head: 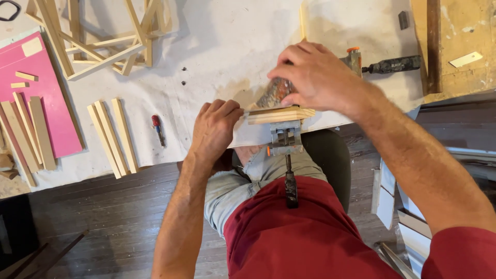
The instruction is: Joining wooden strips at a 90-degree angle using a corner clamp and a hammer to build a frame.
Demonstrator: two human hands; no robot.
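Note:
A stack of light wooden strips point(281, 114) lies on the table's front edge, held down by a grey clamp point(285, 137) whose screw hangs over my lap. My right hand point(315, 77) is shut on a mottled brown block point(274, 93) that rests on top of the strips. To the left, my left hand point(217, 126) is curled over the table edge, its fingertips pressing the strips' left end.
A white cloth point(217, 46) covers the table. Loose wooden strips point(113, 137) and a small red screwdriver point(158, 129) lie at the left. A pink board point(51, 98) holds more strips. A pile of wooden frames point(103, 36) sits at the back. A second clamp point(387, 64) lies at the right.

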